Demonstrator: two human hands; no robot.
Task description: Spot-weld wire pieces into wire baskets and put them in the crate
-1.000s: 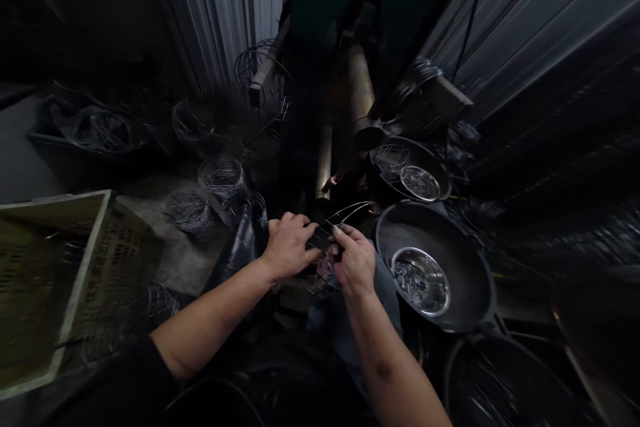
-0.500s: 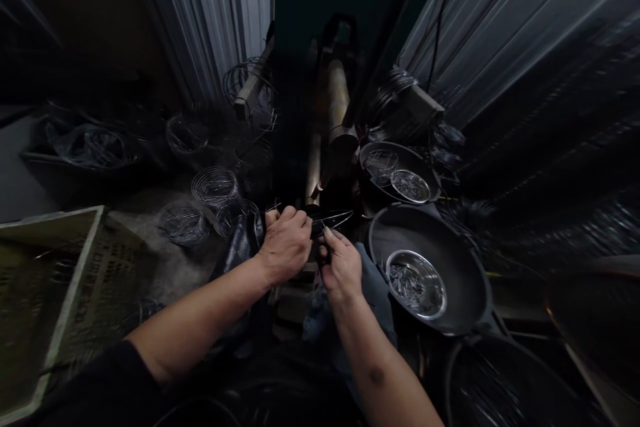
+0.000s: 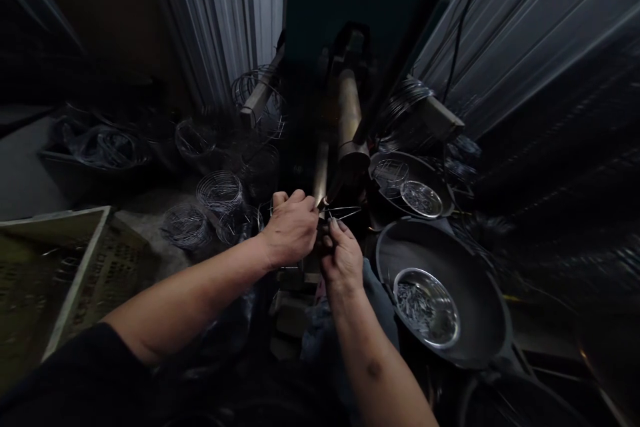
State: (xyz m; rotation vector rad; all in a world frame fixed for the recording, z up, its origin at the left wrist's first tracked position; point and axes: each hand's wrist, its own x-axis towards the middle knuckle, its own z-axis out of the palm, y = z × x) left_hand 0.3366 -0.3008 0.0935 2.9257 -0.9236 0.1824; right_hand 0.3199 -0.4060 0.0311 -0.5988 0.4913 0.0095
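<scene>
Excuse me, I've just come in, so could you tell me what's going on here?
A person is holding a bent wire piece between the left hand and right hand, close to the tip of a metal rod. To the right, a black basin holds a steel bowl of small wire pieces. Round wire cages sit on the floor to the left.

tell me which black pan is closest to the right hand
The large black pan beside the right hand, holding a steel bowl; the smaller pan sits farther off.
</scene>
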